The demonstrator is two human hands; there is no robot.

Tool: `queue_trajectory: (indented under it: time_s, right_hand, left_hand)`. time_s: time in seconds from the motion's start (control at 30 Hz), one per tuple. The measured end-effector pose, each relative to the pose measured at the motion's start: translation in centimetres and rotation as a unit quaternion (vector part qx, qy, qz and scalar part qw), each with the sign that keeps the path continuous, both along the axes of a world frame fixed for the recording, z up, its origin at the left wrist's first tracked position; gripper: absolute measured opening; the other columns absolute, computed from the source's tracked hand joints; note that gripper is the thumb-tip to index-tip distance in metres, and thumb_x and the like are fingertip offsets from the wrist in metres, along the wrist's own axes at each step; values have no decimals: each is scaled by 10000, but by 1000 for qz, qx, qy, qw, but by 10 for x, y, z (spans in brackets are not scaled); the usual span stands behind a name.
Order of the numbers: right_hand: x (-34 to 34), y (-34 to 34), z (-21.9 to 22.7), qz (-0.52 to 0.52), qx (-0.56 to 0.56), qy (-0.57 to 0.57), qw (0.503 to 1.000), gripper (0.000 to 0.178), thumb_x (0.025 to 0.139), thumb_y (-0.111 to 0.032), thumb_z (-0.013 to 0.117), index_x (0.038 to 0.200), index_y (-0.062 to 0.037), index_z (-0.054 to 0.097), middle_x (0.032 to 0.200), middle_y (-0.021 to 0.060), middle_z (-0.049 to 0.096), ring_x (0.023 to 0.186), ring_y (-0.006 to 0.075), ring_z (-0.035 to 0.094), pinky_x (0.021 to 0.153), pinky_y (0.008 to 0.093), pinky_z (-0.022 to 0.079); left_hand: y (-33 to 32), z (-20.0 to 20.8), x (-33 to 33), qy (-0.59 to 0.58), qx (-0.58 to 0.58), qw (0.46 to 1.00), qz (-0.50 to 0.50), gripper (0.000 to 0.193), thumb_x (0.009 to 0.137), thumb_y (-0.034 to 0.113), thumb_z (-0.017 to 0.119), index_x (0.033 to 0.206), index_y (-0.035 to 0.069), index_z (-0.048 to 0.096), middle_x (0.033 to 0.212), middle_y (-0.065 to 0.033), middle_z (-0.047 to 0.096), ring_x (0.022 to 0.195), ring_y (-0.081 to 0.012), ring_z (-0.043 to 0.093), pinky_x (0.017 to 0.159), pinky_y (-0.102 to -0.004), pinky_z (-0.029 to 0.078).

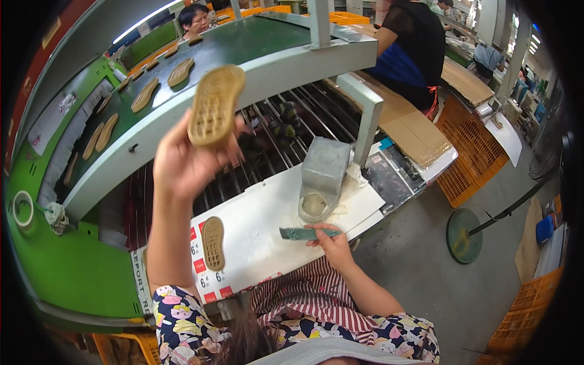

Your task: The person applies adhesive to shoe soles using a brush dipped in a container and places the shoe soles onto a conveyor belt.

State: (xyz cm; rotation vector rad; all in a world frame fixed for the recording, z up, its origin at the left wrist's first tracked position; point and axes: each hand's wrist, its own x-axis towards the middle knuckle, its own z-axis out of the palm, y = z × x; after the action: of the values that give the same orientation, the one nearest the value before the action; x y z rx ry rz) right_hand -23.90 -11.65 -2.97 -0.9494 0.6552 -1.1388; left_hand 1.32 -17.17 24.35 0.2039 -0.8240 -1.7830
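Raised over the table's left side, my left hand (182,161) is closed around a tan shoe sole (216,106), its gridded hollow side showing. The sole is held up in front of the conveyor's edge. A second tan sole (213,243) lies on the white tabletop (255,225) below it. Low over the table, my right hand (333,244) pinches a flat green strip-like tool (298,233), which points left. Just beyond that hand stands a grey container (325,164) with a round opening (314,205) at its near end; pale material shows inside.
A green conveyor belt (237,45) carrying several soles runs behind a grey metal frame (261,68). Metal rods (298,115) lie beneath. At right are cardboard (404,131), an orange crate (468,146) and a round stand base (464,236). Other people sit beyond.
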Motion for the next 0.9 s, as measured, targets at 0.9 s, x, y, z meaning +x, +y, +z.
queue_trajectory:
  time_s: [0.9]
  right_hand:
    - [-34,-8,5,-13,55,-189,980,208,859,-70,539,1025,55,551,1012,232,614,691,180,601,635,273,510]
  left_hand:
    - [51,-125,40,-636,29,768,71,516,872,287,596,1242,-37,442,1122,-144,585,1033,-201,562,868,-317,469]
